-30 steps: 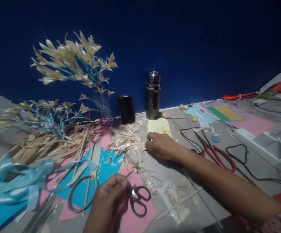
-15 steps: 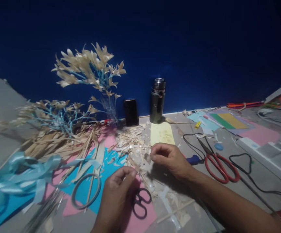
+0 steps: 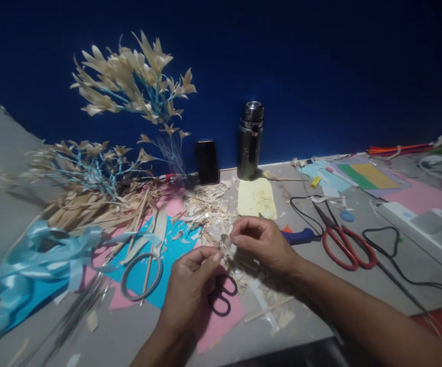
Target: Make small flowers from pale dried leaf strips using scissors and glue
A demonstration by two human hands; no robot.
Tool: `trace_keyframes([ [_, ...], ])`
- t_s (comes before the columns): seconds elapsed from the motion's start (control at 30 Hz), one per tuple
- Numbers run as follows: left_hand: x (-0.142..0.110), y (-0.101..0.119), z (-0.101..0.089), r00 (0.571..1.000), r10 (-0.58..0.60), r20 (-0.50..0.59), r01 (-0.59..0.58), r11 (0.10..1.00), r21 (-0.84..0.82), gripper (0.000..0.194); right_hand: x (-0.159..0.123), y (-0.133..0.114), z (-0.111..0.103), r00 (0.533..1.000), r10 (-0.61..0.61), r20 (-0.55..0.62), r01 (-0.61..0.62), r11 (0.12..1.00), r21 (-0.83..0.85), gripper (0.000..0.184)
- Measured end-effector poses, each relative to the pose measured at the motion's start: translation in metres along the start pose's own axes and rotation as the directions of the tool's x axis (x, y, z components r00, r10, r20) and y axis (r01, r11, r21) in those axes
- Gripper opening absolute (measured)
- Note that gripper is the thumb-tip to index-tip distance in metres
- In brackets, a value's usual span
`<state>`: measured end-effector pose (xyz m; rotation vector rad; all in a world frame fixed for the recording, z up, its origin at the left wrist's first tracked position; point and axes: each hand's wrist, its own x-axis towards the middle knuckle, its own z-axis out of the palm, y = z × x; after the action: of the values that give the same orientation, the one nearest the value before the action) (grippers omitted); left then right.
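My left hand [image 3: 192, 278] is closed in a pinch, thumb against forefinger, above pink paper [image 3: 221, 339] and beside small black-handled scissors [image 3: 224, 295]. To its right, my right hand [image 3: 262, 242] is also pinched, over dried husk scraps [image 3: 215, 214]. A small brownish bit shows by its fingertips, too blurred to name. Whatever the left fingers hold is hidden. The two hands are apart, with a narrow gap between them. A grey tape ring [image 3: 142, 295] lies left of my left hand on blue paper [image 3: 182, 244]. A blue-handled tool [image 3: 301, 236] lies behind my right hand.
Dried-husk flowers on blue stems [image 3: 140, 86] stand at back left, near a phone [image 3: 207, 162] and a flask [image 3: 250, 142]. Blue ribbon [image 3: 52, 255] and thin wires [image 3: 71, 321] lie left. Red-handled scissors [image 3: 346, 244], cords and a white power strip [image 3: 415, 229] lie right.
The view has tilted down a little, so the table things sit higher in the picture. My hands have come slightly closer together, both still pinched.
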<state>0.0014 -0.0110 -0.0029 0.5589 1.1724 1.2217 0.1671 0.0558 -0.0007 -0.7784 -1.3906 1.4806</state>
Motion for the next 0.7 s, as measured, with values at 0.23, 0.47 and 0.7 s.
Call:
trace_keyframes([
  [0.23, 0.0027, -0.0020, -0.0020, 1.000, -0.008, 0.014, 0.007, 0.999, 0.054, 0.031, -0.0008, 0.0043, -0.0001, 0.999, -0.044, 0.015, 0.045, 0.995, -0.087, 0.008],
  [0.47, 0.0021, -0.0024, -0.0025, 0.996, 0.002, 0.093, -0.007, 0.999, 0.046, 0.029, -0.0019, 0.0082, -0.0006, 0.994, -0.109, 0.030, 0.113, 0.971, -0.210, 0.003],
  [0.7, 0.0017, -0.0040, -0.0036, 0.993, 0.004, 0.114, -0.008, 0.999, 0.041, 0.029, -0.0060, 0.0045, 0.0034, 0.999, -0.026, 0.023, 0.030, 0.977, -0.212, 0.006],
])
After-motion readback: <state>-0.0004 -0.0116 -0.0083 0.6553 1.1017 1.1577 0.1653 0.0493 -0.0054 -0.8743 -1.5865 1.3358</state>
